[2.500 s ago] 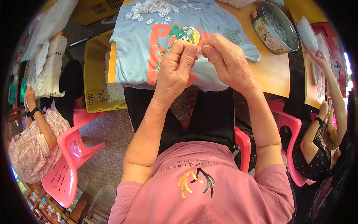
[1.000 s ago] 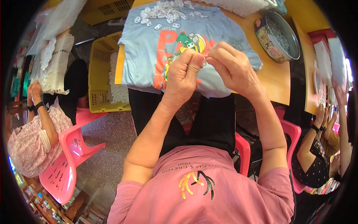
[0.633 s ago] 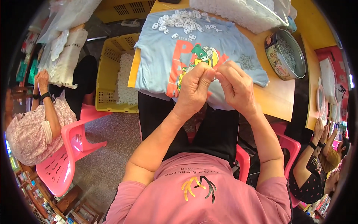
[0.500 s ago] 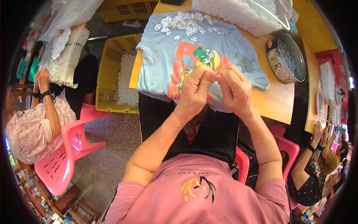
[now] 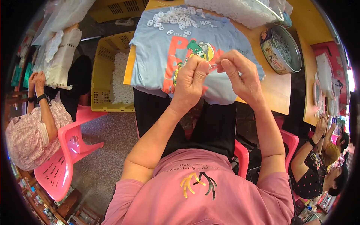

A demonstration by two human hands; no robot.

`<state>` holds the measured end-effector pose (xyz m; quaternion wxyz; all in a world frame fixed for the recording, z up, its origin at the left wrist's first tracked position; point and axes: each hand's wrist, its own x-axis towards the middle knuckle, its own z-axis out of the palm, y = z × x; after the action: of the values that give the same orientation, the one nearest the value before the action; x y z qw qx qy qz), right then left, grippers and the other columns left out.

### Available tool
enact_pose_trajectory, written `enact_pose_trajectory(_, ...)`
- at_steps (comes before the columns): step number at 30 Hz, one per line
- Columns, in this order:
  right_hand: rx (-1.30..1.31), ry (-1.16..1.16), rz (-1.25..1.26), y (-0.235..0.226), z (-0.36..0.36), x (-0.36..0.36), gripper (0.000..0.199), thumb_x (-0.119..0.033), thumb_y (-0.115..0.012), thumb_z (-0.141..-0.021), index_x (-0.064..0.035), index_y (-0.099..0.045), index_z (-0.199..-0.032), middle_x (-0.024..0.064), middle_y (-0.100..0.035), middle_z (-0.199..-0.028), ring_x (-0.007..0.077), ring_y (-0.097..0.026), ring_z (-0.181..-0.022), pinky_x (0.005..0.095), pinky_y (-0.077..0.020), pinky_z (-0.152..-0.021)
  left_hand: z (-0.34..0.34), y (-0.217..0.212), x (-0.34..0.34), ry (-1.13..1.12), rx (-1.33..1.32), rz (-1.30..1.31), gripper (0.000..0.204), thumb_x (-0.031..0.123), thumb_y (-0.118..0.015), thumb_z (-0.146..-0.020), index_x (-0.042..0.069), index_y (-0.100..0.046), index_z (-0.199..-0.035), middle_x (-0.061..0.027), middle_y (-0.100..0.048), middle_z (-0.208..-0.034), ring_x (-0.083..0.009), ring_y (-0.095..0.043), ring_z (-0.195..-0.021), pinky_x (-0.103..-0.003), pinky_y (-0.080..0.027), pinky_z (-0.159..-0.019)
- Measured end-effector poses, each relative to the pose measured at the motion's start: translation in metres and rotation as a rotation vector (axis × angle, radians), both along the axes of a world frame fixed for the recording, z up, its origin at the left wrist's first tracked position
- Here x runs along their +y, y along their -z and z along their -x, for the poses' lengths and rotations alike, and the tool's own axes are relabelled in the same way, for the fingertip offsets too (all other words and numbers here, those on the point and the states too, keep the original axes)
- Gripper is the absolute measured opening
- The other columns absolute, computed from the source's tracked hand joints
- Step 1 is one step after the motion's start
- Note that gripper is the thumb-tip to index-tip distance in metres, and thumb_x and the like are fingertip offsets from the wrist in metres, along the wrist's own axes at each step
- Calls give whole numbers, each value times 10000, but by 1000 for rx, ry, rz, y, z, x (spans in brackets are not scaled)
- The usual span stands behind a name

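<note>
My left hand (image 5: pixel 188 84) is closed in a pinch above the blue T-shirt (image 5: pixel 150 48) spread on the table. A bit of a small white plastic piece shows at its fingertips, mostly hidden by the thumb. Just to its right, my right hand (image 5: pixel 243 77) pinches a thin metal screw (image 5: pixel 213 66) that points toward the left fingertips. On the far part of the shirt lies a loose heap of white two-hole plastic pieces (image 5: pixel 176 17). Some small metal screws (image 5: pixel 243 51) lie on the shirt behind my right hand, partly covered by it.
At the right stands a round tin (image 5: pixel 270 52) of metal screws. A clear bin (image 5: pixel 232 13) of white pieces is at the back. Left of the table sits a yellow crate (image 5: pixel 101 82) of white pieces. People sit at both sides, one beside a pink chair (image 5: pixel 56 172).
My hands have drawn slightly apart; the right fingers are more spread and the screw now shows between the hands. The whole view has shifted a little.
</note>
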<state>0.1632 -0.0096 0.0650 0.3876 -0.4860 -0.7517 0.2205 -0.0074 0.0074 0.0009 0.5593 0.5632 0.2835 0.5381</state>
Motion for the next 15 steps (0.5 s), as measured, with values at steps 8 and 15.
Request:
enact_pose_trajectory(8,-391,-176,-179,-22,-4,7,78,-60,-626,-888,-2,-576,-902,125,-569,-820,327,-565,-726,399,-462,-615,2,-4,-2,-6,62,-62,221,171,-514,-1031,13,-539,-879,-15,-532,-744,-89,-456,-676,-255,-398,-610)
enact_pose_trajectory(15,-326,-262,-179,-10,-2,8,80,-51,-609,-904,-3,-546,-909,140,-528,-804,340,-549,-714,411,-453,-610,0,-2,-2,6,36,-88,241,193,-521,-1031,14,-539,-870,-14,-512,-723,-90,-439,-653,-255,-387,-589)
